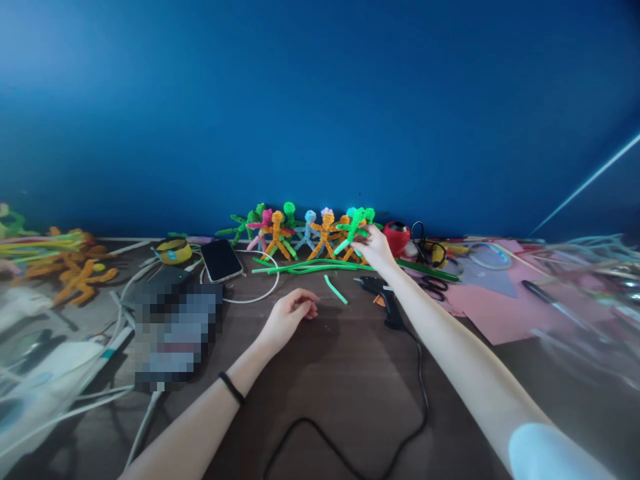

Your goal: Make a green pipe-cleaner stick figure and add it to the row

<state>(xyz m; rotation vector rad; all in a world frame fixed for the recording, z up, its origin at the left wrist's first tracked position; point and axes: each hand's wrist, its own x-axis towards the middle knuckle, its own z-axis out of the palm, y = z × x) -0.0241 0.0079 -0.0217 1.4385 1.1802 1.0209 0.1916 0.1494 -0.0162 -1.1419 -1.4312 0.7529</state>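
Note:
Along the foot of the blue wall stands a row of small pipe-cleaner figures, among them an orange figure [277, 235] and a pale blue one [309, 230]. At the row's right end, my right hand [374, 248] is closed on a bright green pipe-cleaner figure [356, 223]. My left hand [293, 312] hovers over or rests on the dark table, fingers curled together; whether anything is in them is hidden. Between the hands lies a short light-green pipe-cleaner piece [335, 290]. Long green pipe cleaners [320, 267] lie in front of the figures.
A black glue gun [383, 297] lies under my right forearm, its cord [423, 387] curving toward me. To the left are a phone [221, 260], a yellow tape roll [173, 251] and cables. Pink paper [500, 310], scissors [434, 287] and a pen [543, 293] lie right.

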